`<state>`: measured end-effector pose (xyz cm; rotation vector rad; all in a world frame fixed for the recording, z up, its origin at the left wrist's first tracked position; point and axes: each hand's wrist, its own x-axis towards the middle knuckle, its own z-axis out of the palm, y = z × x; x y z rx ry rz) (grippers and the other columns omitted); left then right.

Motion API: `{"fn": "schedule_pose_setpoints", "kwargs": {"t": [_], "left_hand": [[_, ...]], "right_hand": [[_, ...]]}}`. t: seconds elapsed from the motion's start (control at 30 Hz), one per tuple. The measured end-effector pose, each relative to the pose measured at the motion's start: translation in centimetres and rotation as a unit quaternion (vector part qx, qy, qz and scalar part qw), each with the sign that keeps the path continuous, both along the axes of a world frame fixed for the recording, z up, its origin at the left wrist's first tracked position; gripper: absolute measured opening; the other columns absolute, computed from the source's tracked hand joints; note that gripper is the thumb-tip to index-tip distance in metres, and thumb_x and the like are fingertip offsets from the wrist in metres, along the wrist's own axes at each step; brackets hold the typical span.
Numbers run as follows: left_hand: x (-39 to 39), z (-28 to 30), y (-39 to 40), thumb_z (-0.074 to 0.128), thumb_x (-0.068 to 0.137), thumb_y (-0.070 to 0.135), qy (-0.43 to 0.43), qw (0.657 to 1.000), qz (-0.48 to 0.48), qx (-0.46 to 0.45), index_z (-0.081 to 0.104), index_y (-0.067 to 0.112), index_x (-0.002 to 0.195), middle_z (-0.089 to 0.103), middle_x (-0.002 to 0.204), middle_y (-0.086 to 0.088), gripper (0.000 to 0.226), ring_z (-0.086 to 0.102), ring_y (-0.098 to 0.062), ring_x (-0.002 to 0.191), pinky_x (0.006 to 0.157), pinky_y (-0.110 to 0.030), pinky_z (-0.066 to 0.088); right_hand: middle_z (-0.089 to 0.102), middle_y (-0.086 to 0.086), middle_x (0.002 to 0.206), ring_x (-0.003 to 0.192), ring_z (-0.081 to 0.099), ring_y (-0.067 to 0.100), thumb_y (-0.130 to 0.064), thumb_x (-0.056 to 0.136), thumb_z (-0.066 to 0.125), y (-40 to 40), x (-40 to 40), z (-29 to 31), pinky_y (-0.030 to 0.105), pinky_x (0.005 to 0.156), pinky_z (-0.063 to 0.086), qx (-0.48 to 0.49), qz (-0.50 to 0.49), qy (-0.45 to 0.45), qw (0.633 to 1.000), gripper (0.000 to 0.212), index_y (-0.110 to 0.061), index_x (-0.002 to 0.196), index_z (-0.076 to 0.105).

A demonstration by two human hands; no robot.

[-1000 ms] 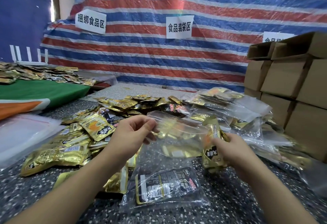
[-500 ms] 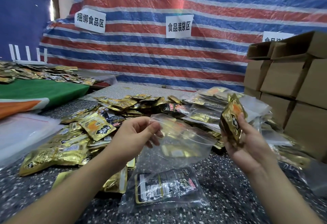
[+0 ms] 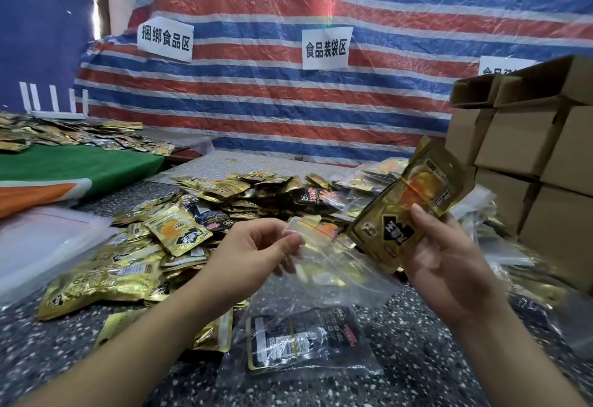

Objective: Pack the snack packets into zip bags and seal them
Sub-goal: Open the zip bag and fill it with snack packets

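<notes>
Presently, a clear plastic zip bag (image 3: 340,265) is pinched at its mouth by the left hand (image 3: 256,252). A gold foil snack packet (image 3: 407,210) is gripped by the right hand (image 3: 449,262) just beside it.

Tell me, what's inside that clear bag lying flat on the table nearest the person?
The zip bag on the table holds dark snack packets with gold edges, labels up. How many are stacked cannot be seen, since the top ones cover any beneath.
</notes>
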<state>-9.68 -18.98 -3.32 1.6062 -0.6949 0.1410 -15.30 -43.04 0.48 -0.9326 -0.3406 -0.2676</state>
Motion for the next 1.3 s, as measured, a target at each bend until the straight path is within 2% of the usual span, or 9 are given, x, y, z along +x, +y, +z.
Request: {"fn": "schedule_pose_setpoints", "kwargs": {"t": [0.23,0.43,0.57,0.63,0.73,0.83,0.9,1.03,1.3], "left_hand": [[0.2,-0.3,-0.2,0.068,0.084,0.040,-0.020,1.000,-0.001,0.002,0.074,0.021,0.082,0.073,0.076,-0.009,0.020,0.067,-0.016,0.064,0.059,-0.023,0.051],[0.2,-0.3,-0.3,0.070,0.081,0.039,-0.018,1.000,0.005,-0.011,0.074,0.019,0.082,0.072,0.074,-0.009,0.021,0.066,-0.013,0.062,0.058,-0.021,0.051],[0.0,-0.2,-0.4,0.069,0.080,0.039,-0.013,1.000,0.004,-0.013,0.074,0.020,0.082,0.074,0.078,-0.008,0.020,0.069,-0.014,0.064,0.057,-0.021,0.051],[-0.2,0.1,-0.3,0.069,0.080,0.038,-0.008,1.000,-0.001,-0.024,0.074,0.021,0.083,0.074,0.078,-0.008,0.018,0.069,-0.014,0.064,0.056,-0.021,0.051],[-0.4,0.3,-0.3,0.068,0.080,0.037,-0.003,0.999,0.006,-0.032,0.075,0.020,0.084,0.075,0.079,-0.008,0.019,0.070,-0.015,0.065,0.055,-0.021,0.051],[-0.6,0.4,-0.4,0.064,0.084,0.036,0.004,0.999,0.009,-0.035,0.077,0.023,0.084,0.076,0.082,-0.004,0.018,0.072,-0.016,0.068,0.056,-0.021,0.052],[-0.7,0.4,-0.5,0.060,0.085,0.037,0.010,0.999,0.006,-0.039,0.078,0.028,0.084,0.076,0.086,-0.002,0.021,0.072,-0.016,0.070,0.057,-0.022,0.053],[-1.0,0.5,-0.8,0.055,0.085,0.041,0.011,0.999,0.008,-0.045,0.079,0.033,0.080,0.077,0.085,0.001,0.025,0.073,-0.017,0.070,0.056,-0.023,0.052],[-1.3,0.4,-1.1,0.054,0.092,0.033,0.019,0.998,0.012,-0.050,0.078,0.021,0.093,0.077,0.088,-0.001,0.026,0.073,-0.021,0.073,0.059,-0.027,0.054]], "right_hand": [[0.072,0.016,0.110,0.103,0.071,0.031,-0.007,0.083,0.061,0.7,0.3,-0.7,0.047,0.080,0.059,-0.050,-0.013,-0.006,0.999,0.045,-0.005,0.127,0.053],[0.072,0.015,0.115,0.109,0.069,0.029,-0.013,0.087,0.057,0.7,0.1,-0.5,0.042,0.078,0.060,0.014,0.025,-0.032,0.999,0.043,-0.007,0.129,0.051],[0.071,0.017,0.113,0.107,0.070,0.033,-0.011,0.080,0.065,1.2,0.4,-1.1,0.050,0.084,0.059,-0.112,-0.055,-0.013,0.992,0.051,-0.001,0.128,0.050],[0.073,0.014,0.108,0.104,0.071,0.031,-0.014,0.074,0.070,1.3,0.4,-1.3,0.045,0.083,0.060,-0.181,-0.100,-0.016,0.978,0.055,-0.002,0.125,0.053],[0.075,0.008,0.106,0.101,0.072,0.025,-0.016,0.071,0.075,1.4,0.1,-1.2,0.030,0.076,0.060,-0.273,-0.119,-0.059,0.953,0.047,-0.016,0.116,0.063],[0.076,0.002,0.105,0.098,0.073,0.020,-0.010,0.076,0.077,1.5,0.0,-1.4,0.027,0.073,0.060,-0.348,-0.102,-0.073,0.929,0.037,-0.032,0.105,0.069],[0.076,-0.001,0.106,0.098,0.073,0.017,-0.011,0.083,0.075,1.7,0.0,-1.5,0.027,0.072,0.060,-0.397,-0.096,-0.067,0.910,0.034,-0.033,0.108,0.069],[0.074,-0.007,0.107,0.098,0.071,0.013,-0.016,0.093,0.067,2.2,-0.2,-1.8,0.030,0.075,0.060,-0.472,-0.095,-0.075,0.873,0.029,-0.037,0.113,0.066],[0.074,-0.017,0.101,0.094,0.070,0.002,-0.019,0.092,0.069,1.7,-0.4,-1.2,0.018,0.072,0.056,-0.547,-0.120,-0.094,0.823,0.034,-0.049,0.107,0.066]]}}
